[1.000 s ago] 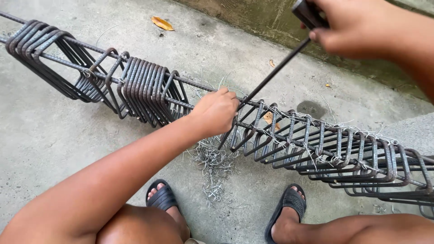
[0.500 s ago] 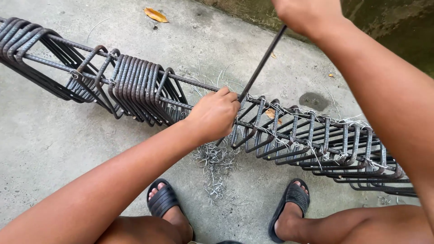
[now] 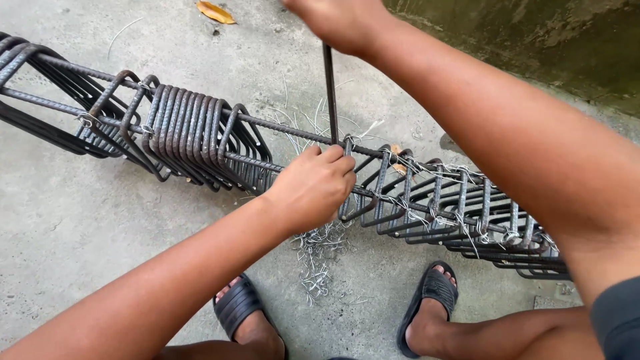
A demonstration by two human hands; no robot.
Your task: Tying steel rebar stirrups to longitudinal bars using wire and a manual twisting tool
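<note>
**Hands at the rebar cage, tying tool upright over a stirrup**

A long rebar cage (image 3: 200, 133) lies across the concrete floor (image 3: 80, 220), its rusty stirrups bunched close on the left and spread out, already wired, toward the right. The left hand (image 3: 313, 190) is curled shut around the near side of the cage at its middle, fingers wrapped over a stirrup (image 3: 348, 180) and the bar it crosses. The right hand (image 3: 340, 23) sits at the top edge of the view, closed in a fist on the upper end of a thin steel tying tool (image 3: 329, 93). The rod stands nearly upright, directly above the left hand, and its lower tip meets the top bar just beside the left fingertips. A loose heap of cut tie wire (image 3: 317, 257) lies on the floor under the left hand, between two feet in black sandals (image 3: 430, 290). A dry yellow leaf (image 3: 215, 11) rests well beyond the cage.
</note>
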